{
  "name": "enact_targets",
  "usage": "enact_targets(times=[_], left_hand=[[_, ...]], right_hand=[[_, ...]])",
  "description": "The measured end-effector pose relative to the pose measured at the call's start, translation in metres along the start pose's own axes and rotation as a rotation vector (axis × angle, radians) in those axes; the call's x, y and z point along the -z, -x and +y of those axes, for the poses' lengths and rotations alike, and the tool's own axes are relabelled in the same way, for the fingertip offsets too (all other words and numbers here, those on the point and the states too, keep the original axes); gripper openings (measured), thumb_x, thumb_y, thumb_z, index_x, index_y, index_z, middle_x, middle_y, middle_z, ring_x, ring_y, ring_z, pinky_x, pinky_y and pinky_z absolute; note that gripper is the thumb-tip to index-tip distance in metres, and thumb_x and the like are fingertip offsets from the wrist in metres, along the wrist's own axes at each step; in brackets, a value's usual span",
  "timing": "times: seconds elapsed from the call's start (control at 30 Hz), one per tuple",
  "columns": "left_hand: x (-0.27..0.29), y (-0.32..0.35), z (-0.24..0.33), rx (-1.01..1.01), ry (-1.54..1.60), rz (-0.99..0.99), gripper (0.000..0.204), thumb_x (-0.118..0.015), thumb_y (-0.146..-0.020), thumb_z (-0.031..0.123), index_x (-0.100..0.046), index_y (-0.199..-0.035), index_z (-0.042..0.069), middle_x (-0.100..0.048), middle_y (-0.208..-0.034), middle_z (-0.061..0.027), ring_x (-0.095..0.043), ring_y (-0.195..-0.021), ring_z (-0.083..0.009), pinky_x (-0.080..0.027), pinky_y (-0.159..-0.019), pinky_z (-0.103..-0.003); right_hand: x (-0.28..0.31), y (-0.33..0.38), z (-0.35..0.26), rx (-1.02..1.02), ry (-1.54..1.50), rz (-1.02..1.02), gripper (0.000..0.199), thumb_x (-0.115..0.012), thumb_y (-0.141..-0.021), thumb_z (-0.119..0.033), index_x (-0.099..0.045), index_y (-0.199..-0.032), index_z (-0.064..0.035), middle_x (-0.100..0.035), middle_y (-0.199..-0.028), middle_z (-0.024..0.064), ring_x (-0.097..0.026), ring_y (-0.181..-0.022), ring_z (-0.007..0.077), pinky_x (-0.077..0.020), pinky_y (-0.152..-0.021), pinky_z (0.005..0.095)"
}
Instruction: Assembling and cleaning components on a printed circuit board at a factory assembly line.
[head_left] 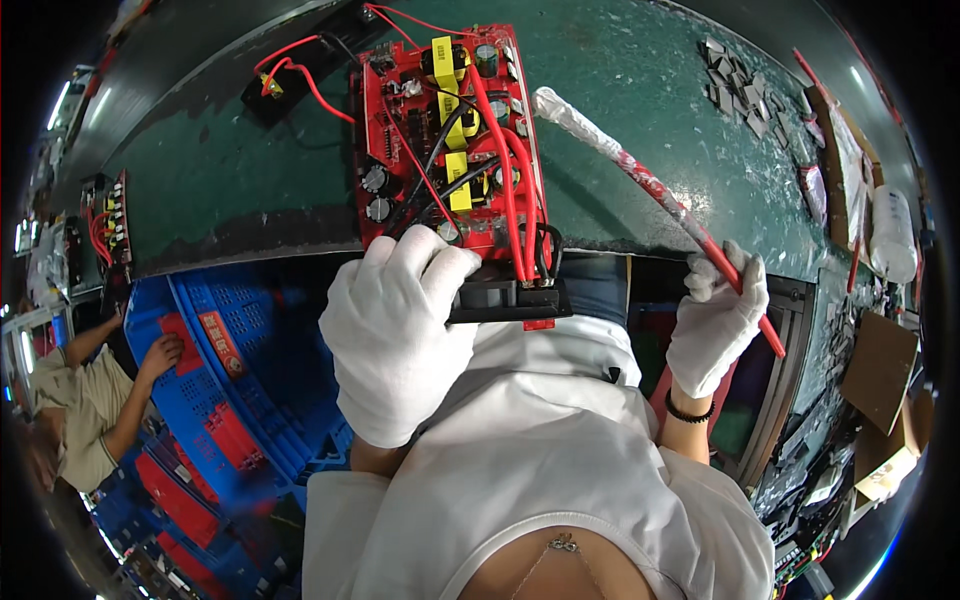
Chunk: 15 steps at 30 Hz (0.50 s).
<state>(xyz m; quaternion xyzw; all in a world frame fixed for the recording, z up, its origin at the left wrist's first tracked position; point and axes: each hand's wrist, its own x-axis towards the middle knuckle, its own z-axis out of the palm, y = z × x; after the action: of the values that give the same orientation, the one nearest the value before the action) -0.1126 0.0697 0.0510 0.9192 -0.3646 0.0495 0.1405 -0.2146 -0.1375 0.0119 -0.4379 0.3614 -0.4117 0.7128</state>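
Note:
A red circuit board (400,130) with yellow-wrapped transformers, capacitors and thick red and black wires lies at the front edge of the green bench. My left hand (400,325), in a white glove, curls its fingers over the board's near left corner, beside a black end panel (510,298) that juts past the bench edge. In my gloved right hand (718,310) is a red stick (690,220), held between thumb and fingers. White paste coats its far end, which hovers close to the board's right side.
Small grey pads (745,90) lie scattered at the back right of the green bench (620,60). A black part with red wires (280,90) sits behind the board to the left. Blue crates (240,330) holding red boards stand at left, near another person's hand (162,356). Cardboard boxes (880,370) are at right.

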Motion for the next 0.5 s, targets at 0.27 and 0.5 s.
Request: enact_targets(times=[0.27,0.5], left_hand=[[0.000,-0.001,0.002,0.023,-0.006,-0.011,0.044,-0.074,-0.046,0.016,-0.059,-0.088,0.018,-0.051,-0.084,0.0030,-0.053,-0.078,-0.0173,-0.043,-0.064,-0.033],[-0.001,-0.001,0.001,0.008,-0.014,0.009,0.044,-0.074,-0.046,0.016,-0.059,-0.088,0.018,-0.051,-0.082,0.0030,-0.053,-0.077,-0.0175,-0.043,-0.064,-0.033]], right_hand=[[0.011,0.005,0.000,0.002,0.108,-0.121,0.031,-0.047,-0.091,-0.030,-0.049,-0.085,0.0006,-0.055,-0.068,0.0125,-0.051,-0.054,0.0162,-0.0387,-0.047,0.0240],[0.005,0.006,0.001,-0.007,0.051,-0.028,0.029,-0.049,-0.089,-0.028,-0.048,-0.078,-0.0012,-0.053,-0.063,0.0105,-0.050,-0.049,0.0168,-0.0382,-0.044,0.0244]])
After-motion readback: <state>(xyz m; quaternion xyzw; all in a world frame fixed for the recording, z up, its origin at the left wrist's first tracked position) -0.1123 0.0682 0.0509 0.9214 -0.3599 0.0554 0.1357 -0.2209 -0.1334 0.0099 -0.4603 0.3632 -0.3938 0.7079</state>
